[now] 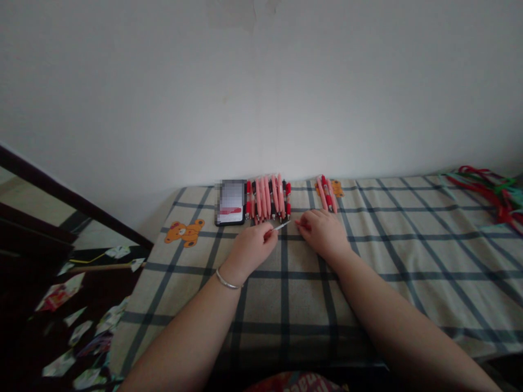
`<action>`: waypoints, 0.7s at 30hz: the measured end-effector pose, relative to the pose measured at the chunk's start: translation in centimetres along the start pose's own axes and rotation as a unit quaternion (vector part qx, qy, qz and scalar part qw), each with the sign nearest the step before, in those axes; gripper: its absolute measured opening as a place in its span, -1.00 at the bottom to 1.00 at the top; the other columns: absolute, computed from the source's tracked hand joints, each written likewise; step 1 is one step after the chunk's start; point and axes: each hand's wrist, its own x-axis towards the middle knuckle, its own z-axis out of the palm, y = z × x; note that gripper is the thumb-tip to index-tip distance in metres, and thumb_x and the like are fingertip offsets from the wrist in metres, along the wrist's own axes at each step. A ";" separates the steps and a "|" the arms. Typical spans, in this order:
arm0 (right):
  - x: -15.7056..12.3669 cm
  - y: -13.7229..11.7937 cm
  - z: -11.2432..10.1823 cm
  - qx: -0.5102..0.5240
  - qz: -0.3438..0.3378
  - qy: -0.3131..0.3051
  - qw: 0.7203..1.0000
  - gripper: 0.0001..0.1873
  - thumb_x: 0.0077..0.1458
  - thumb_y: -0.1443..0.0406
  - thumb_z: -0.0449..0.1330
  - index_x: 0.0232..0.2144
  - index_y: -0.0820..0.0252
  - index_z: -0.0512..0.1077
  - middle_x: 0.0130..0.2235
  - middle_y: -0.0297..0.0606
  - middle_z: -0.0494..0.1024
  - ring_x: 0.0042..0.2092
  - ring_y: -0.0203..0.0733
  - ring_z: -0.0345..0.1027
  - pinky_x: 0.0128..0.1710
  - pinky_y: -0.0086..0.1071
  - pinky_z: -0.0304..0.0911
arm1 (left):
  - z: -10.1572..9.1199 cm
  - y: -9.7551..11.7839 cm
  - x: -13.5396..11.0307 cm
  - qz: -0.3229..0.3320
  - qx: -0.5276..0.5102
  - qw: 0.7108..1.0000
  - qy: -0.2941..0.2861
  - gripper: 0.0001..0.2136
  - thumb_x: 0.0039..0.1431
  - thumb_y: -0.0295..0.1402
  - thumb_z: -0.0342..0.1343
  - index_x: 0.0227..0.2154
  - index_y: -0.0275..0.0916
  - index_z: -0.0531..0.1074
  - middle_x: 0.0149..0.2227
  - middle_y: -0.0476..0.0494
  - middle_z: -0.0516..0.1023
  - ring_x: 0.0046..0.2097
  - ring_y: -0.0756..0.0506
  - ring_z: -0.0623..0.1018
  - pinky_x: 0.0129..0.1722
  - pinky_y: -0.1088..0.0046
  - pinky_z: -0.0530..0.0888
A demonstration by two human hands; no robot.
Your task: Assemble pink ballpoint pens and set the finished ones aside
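Note:
My left hand (255,242), with a silver bangle at the wrist, is closed in a pinch. From its fingers a thin pale pen refill (281,225) points right, toward my other hand. My right hand (321,231) is also pinched, a short gap away; a small reddish tip shows at its fingers, too small to name. Just beyond my left hand lies a row of pink, red and dark pens (267,197), side by side. Several more pink and red pens (327,193) lie behind my right hand.
A phone (231,202) with its screen lit rests left of the pen row. The checked tablecloth (261,294) reaches the white wall (261,109). Red and green ribbons (490,190) lie at the far right. Scraps of paper (79,332) are strewn below the table's left edge.

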 end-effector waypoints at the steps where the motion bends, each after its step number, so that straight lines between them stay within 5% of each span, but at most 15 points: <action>1: 0.0 0.0 0.1 0.037 0.017 -0.002 0.999 -0.86 0.08 0.24 0.11 -0.48 0.15 0.34 -0.45 -0.23 0.46 -0.36 -0.15 0.29 -0.39 -0.34 0.14 | 0.0 0.0 0.0 0.000 0.001 1.000 -0.001 -0.74 0.21 -0.26 -0.13 -0.53 -0.22 0.32 -0.55 -0.01 0.42 -0.53 0.01 0.35 -0.51 0.48 0.09; 4: 0.1 0.0 0.2 0.168 0.058 0.005 0.984 -0.91 0.05 0.26 0.12 -0.39 0.16 0.33 -0.44 -0.29 0.44 -0.44 -0.25 0.28 -0.46 -0.40 0.17 | 0.0 0.0 0.0 -0.004 0.000 1.000 -0.004 -0.75 0.20 -0.26 -0.12 -0.52 -0.22 0.33 -0.54 -0.02 0.43 -0.52 0.01 0.35 -0.51 0.48 0.09; 8: 0.1 -0.4 -0.1 0.255 0.024 0.025 0.966 -0.93 0.03 0.33 0.10 -0.36 0.18 0.33 -0.40 -0.27 0.43 -0.41 -0.28 0.28 -0.44 -0.44 0.22 | 0.1 -0.1 0.0 -0.010 -0.009 1.000 -0.007 -0.75 0.21 -0.26 -0.13 -0.51 -0.22 0.33 -0.53 -0.02 0.43 -0.51 0.01 0.36 -0.50 0.49 0.10; 21: -0.2 -0.8 -0.4 0.235 -0.022 0.011 0.972 -0.94 0.05 0.33 0.11 -0.35 0.19 0.35 -0.41 -0.30 0.40 -0.41 -0.29 0.25 -0.43 -0.43 0.16 | 0.0 -0.1 0.0 0.000 -0.005 1.000 -0.001 -0.77 0.20 -0.29 -0.10 -0.51 -0.23 0.34 -0.54 -0.02 0.43 -0.52 0.01 0.35 -0.51 0.49 0.09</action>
